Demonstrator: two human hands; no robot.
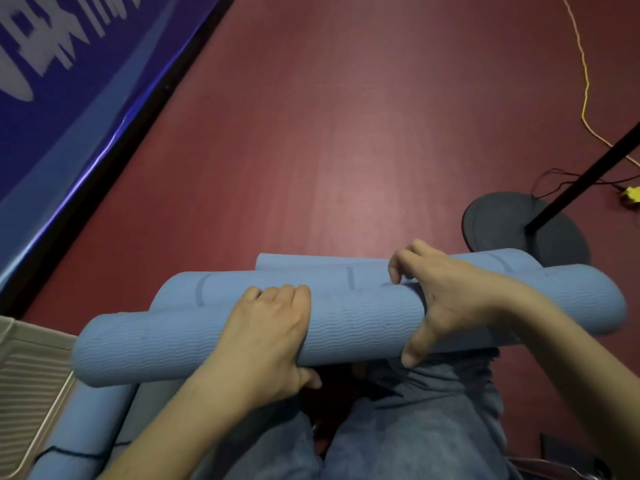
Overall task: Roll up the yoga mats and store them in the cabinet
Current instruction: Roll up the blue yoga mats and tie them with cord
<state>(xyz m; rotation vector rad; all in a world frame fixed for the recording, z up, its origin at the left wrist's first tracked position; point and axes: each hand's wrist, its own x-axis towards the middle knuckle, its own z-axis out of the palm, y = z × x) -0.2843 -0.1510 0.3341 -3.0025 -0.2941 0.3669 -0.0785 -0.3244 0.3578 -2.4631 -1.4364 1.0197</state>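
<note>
A rolled blue yoga mat lies across my lap, its ridged side out and its loose end spread toward the floor. My left hand grips the roll left of its middle, fingers curled over the top and thumb underneath. My right hand holds the roll right of the middle, fingers over the far side and thumb down the near side. A second rolled blue mat lies at the lower left, below the first. No cabinet is in view.
The floor is dark red. A blue banner slants along the left. A beige ribbed tray sits at the lower left. A black stand with a round base is to the right, with a yellow cord behind it.
</note>
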